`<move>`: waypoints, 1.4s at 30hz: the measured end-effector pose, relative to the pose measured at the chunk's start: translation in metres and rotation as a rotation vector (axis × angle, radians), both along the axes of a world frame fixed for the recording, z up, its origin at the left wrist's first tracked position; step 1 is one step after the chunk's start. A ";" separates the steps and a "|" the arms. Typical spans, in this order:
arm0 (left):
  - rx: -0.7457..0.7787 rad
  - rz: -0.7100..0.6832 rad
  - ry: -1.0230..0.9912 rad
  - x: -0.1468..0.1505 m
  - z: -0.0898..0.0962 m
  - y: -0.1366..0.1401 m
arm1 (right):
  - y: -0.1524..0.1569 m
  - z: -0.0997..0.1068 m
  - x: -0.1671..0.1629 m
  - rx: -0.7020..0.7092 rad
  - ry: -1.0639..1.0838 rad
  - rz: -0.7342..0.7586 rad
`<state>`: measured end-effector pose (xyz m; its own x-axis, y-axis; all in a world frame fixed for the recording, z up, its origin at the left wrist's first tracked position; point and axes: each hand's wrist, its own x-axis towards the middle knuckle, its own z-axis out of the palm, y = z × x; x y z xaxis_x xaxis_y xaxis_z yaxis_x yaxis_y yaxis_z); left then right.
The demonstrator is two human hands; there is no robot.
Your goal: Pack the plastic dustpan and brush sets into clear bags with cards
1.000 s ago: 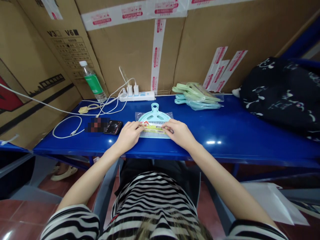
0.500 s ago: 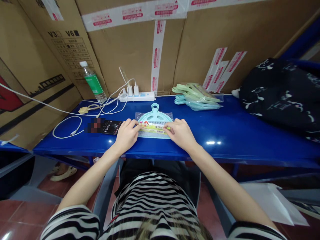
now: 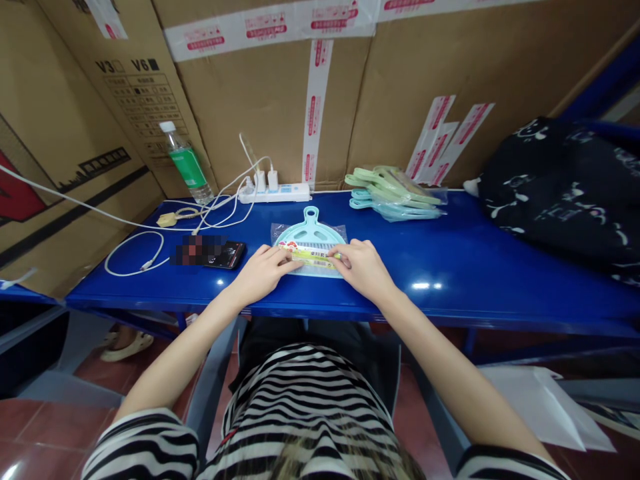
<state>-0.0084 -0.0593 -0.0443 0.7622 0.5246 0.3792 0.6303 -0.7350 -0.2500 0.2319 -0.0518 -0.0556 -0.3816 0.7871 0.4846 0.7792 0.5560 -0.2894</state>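
Note:
A light blue dustpan (image 3: 314, 229) lies on the blue table in front of me, its looped handle pointing away. Across its near part is a yellow printed label card (image 3: 311, 255), with bristles showing just behind it. My left hand (image 3: 261, 274) grips the card's left part, its thumb stretched along the lower edge. At the other end, my right hand (image 3: 364, 267) pinches the card between thumb and fingers. Clear plastic film (image 3: 278, 231) sticks out around the dustpan. The fingertips under the card are hidden.
Green and blue dustpans in plastic (image 3: 395, 193) lie at the back. A phone (image 3: 226, 255), white cables and a power strip (image 3: 280, 193) are on the left, near a water bottle (image 3: 187, 163). A black patterned bag (image 3: 560, 193) sits at right.
My left hand has slid slightly right along the label card, and its thumb now reaches further over the lower edge. The phone screen has dimmed. My right hand barely moved.

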 end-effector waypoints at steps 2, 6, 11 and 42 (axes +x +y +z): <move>-0.016 -0.015 0.027 0.001 0.001 0.000 | 0.000 0.000 -0.001 -0.008 -0.002 -0.010; -0.051 0.013 0.069 0.002 0.001 0.001 | 0.000 0.001 -0.001 0.009 -0.013 -0.022; -0.060 0.031 0.082 0.002 0.001 0.002 | -0.003 0.002 -0.001 0.159 -0.015 -0.017; -0.053 0.064 0.107 0.005 0.002 0.000 | -0.006 0.002 -0.009 0.141 -0.201 0.153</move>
